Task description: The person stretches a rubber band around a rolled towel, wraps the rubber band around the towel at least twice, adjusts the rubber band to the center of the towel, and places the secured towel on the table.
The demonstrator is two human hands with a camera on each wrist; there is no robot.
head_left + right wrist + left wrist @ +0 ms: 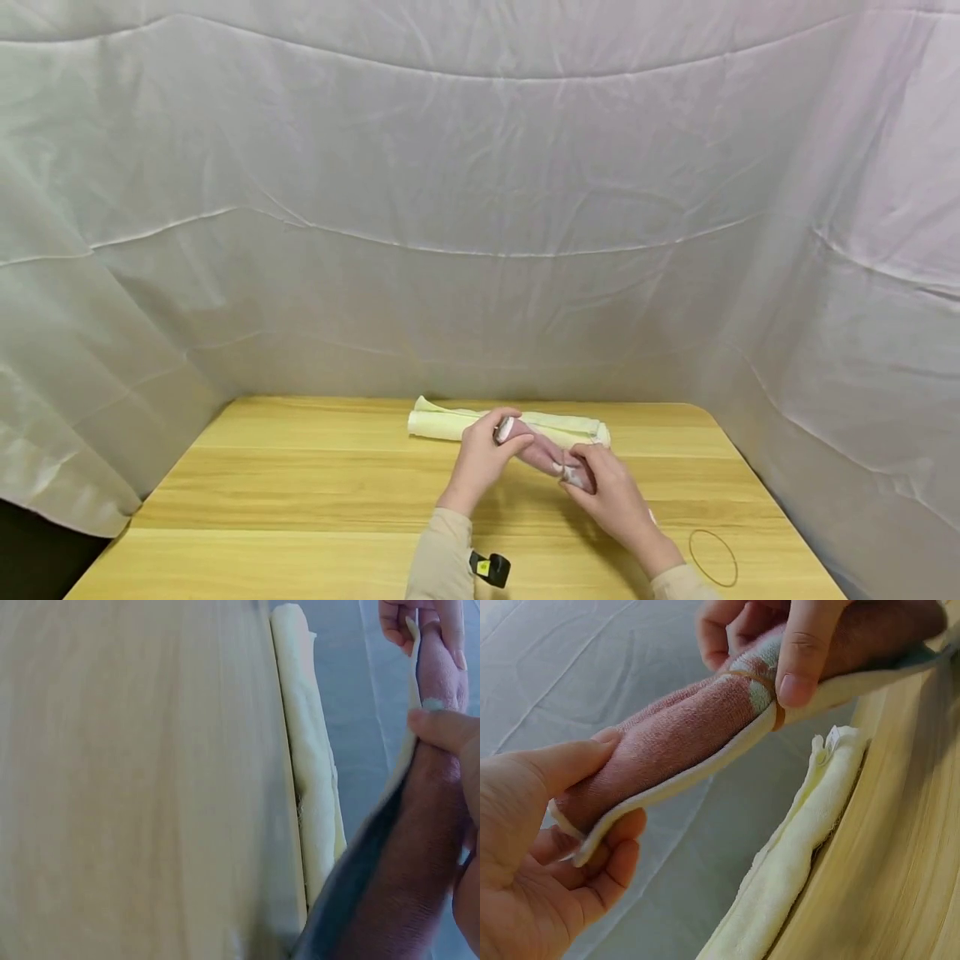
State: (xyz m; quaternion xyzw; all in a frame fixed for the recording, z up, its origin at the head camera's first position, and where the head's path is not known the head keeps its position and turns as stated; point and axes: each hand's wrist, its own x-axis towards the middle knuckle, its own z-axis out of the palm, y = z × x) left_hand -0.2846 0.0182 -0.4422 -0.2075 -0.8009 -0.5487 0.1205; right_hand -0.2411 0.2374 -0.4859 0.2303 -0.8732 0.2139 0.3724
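Slippage looks the chief risk: should the grip slacken, the thin orange-brown elastic band could ride off and the dusty-pink rolled terry cloth unfurl. Pale-edged, with light patches near the band, the roll is held above the wood-grain tabletop, near a pale-yellow rolled towel; left hand pinches one end, right hand grips beside the band.

Head looks down; closer wrist views share, apparently, pink cloth.
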